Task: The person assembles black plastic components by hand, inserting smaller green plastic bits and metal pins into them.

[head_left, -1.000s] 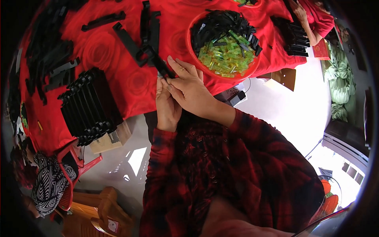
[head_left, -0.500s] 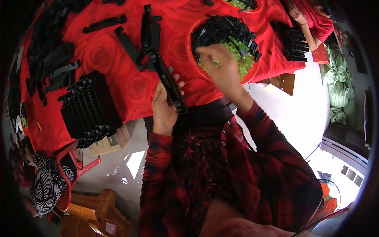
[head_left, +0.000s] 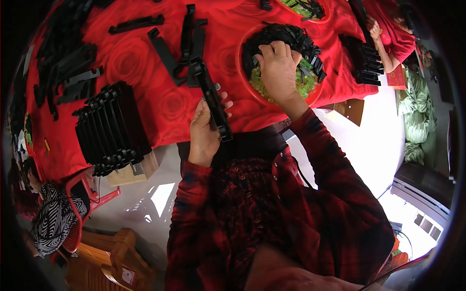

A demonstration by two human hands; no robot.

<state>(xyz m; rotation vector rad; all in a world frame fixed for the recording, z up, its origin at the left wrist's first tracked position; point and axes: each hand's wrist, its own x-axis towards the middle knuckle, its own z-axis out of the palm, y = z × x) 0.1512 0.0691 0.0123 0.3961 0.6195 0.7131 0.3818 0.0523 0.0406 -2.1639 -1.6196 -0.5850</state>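
My left hand (head_left: 203, 138) is closed around a long, narrow black plastic part (head_left: 212, 99), held tilted above the near edge of the table. A red bowl (head_left: 240, 59) lies to its right, filled with small black strips (head_left: 286, 35) at the back and translucent yellow-green pieces (head_left: 307, 86) at the front. Over this bowl my right hand (head_left: 280, 72) bends its fingers down among the black strips. The back of that hand covers its fingertips, so whatever they pinch is hidden. Several loose black parts (head_left: 166, 56) like the held one lie beyond my left hand.
A row of stacked black parts (head_left: 111, 128) stands at the left table edge, with more piled behind. The red rose-patterned cloth (head_left: 127, 63) covers the table. Another person's hand (head_left: 373, 28) works at the far right beside more black parts (head_left: 361, 63). A second bowl (head_left: 326, 19) stands behind.
My right hand has moved from above the bowl's middle down onto the black strips, fingers now bent into them. My left hand still holds the black part. The view has shifted slightly.
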